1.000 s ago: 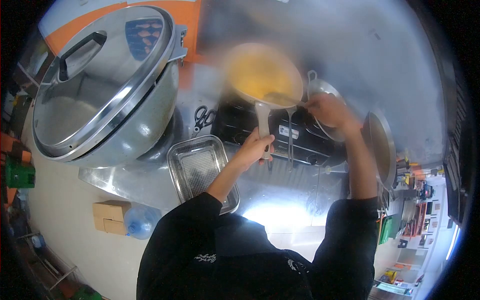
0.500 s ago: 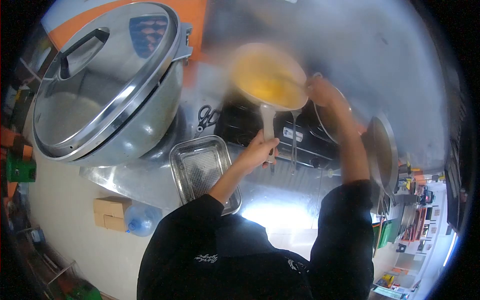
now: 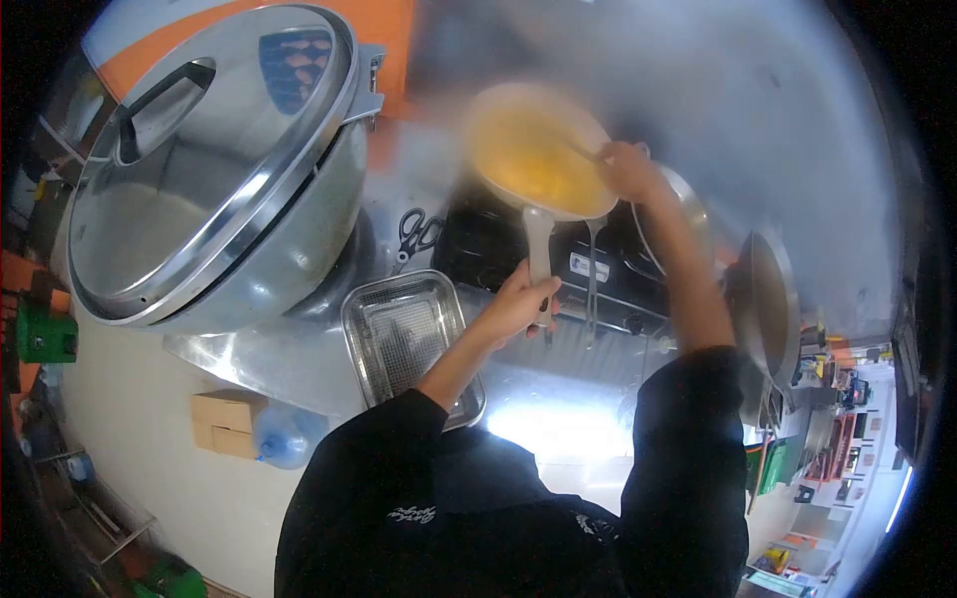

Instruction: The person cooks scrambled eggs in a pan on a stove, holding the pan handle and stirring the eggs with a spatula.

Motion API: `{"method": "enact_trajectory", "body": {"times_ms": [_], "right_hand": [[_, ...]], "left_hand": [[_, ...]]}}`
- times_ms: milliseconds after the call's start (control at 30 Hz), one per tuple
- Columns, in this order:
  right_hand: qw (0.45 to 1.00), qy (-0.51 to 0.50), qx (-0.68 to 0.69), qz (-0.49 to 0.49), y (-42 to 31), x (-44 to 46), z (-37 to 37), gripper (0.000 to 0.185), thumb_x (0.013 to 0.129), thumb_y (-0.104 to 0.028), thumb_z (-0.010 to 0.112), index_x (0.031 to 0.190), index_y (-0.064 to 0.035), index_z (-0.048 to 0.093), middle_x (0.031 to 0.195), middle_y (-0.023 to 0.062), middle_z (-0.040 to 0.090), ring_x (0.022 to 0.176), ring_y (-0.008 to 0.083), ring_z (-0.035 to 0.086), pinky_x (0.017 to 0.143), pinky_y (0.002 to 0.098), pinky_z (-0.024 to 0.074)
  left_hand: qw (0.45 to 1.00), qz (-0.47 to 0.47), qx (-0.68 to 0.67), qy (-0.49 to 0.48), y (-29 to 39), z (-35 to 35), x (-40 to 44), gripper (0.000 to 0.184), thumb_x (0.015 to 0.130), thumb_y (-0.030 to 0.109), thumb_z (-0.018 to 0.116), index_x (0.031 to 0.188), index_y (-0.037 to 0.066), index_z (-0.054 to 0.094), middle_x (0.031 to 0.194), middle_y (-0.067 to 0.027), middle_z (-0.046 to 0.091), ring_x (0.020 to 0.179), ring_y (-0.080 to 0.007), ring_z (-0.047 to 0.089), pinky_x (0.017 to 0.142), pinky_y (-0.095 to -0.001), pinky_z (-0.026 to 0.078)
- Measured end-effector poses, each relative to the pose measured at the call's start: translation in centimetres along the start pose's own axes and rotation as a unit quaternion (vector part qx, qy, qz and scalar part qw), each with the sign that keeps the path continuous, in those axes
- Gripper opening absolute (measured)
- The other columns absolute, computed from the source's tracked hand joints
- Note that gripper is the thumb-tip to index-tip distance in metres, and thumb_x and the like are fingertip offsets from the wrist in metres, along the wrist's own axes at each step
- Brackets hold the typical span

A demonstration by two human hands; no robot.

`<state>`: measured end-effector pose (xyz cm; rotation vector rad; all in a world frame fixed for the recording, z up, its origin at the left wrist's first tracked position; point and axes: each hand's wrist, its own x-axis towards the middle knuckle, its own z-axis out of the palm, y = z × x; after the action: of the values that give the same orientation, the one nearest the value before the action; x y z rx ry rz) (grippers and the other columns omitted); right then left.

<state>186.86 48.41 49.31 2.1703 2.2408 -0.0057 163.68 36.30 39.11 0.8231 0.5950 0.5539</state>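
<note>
My left hand (image 3: 527, 297) is closed round the pale handle of a frying pan (image 3: 539, 244). The pan is over a black stove (image 3: 478, 234) and holds something yellow (image 3: 538, 164), hazy behind steam or a blurred patch of view. At the pan's right rim, my right hand (image 3: 628, 171) grips a utensil (image 3: 581, 149) whose far end reaches into the yellow food; its shape is blurred. A long metal utensil (image 3: 593, 289) hangs down below the pan's right side, beside the handle.
A large lidded metal pot (image 3: 249, 239) fills the left. Black scissors (image 3: 419, 234) and a wire-mesh tray (image 3: 404, 334) lie near the stove. Right of it are a metal bowl (image 3: 688, 204) and a large pan (image 3: 766, 309). A cardboard box (image 3: 224, 424) and blue bottle (image 3: 286, 436) stand on the floor.
My right hand has moved up and slightly left along the pan's right side, with the utensil now angled higher over the food. My left hand keeps its hold on the handle.
</note>
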Motion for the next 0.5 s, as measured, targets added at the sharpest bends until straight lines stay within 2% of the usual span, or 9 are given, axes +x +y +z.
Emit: {"method": "enact_trajectory", "body": {"times_ms": [33,133,267,367,433,500], "right_hand": [[1.000,0.004,-0.010,-0.012,0.3,-0.1,0.0,0.025,0.081,-0.017,0.052,0.096,-0.0040,0.066,0.100,0.0213,0.064,0.095,0.0379,0.060,0.085,0.0438,0.0468],[0.997,-0.031,0.007,0.065,0.4,-1.3,-0.8,0.025,0.082,-0.019,0.052,0.097,-0.0044,0.067,0.101,0.0202,0.064,0.096,0.0370,0.060,0.085,0.0431,0.0467],[0.998,-0.043,0.015,0.048,1.1,-2.8,-1.0,0.025,0.083,-0.019,0.052,0.096,-0.0036,0.067,0.098,0.0209,0.064,0.094,0.0365,0.061,0.084,0.0430,0.0469],[0.997,-0.062,0.011,0.054,0.6,-4.5,-2.0,0.025,0.083,-0.019,0.051,0.094,-0.0027,0.067,0.097,0.0219,0.064,0.094,0.0370,0.061,0.084,0.0431,0.0469],[0.996,-0.063,0.007,0.069,0.4,-5.7,-2.1,0.025,0.083,-0.019,0.052,0.093,-0.0019,0.067,0.096,0.0225,0.064,0.093,0.0377,0.061,0.083,0.0433,0.0470],[0.998,-0.038,0.002,0.042,0.0,-7.3,-2.5,0.025,0.084,-0.020,0.052,0.093,-0.0015,0.067,0.096,0.0228,0.064,0.091,0.0386,0.061,0.083,0.0441,0.0468]], "left_hand": [[1.000,0.001,0.000,0.004,0.3,0.2,-0.2,0.025,0.092,0.021,0.049,0.111,0.008,0.039,0.072,-0.0059,0.053,0.050,-0.0152,0.053,0.035,-0.0258,0.034],[1.000,-0.005,-0.004,0.021,0.2,0.3,-0.2,0.020,0.092,0.021,0.049,0.106,0.008,0.041,0.072,-0.0048,0.053,0.050,-0.0146,0.052,0.035,-0.0261,0.034],[1.000,-0.009,-0.001,0.021,0.1,0.3,-0.1,0.020,0.092,0.022,0.050,0.104,0.009,0.041,0.073,-0.0047,0.053,0.052,-0.0144,0.053,0.036,-0.0263,0.035],[1.000,-0.011,0.002,0.023,-0.2,0.2,0.0,0.020,0.092,0.022,0.051,0.105,0.009,0.042,0.073,-0.0048,0.052,0.053,-0.0143,0.053,0.036,-0.0263,0.035],[1.000,-0.005,0.008,0.014,-0.2,0.0,0.2,0.028,0.092,0.021,0.049,0.112,0.007,0.037,0.073,-0.0073,0.054,0.053,-0.0170,0.057,0.035,-0.0262,0.036],[1.000,-0.001,0.015,0.010,-0.1,0.0,0.2,0.031,0.092,0.021,0.048,0.115,0.005,0.035,0.074,-0.0085,0.055,0.053,-0.0183,0.059,0.035,-0.0260,0.036]]}}
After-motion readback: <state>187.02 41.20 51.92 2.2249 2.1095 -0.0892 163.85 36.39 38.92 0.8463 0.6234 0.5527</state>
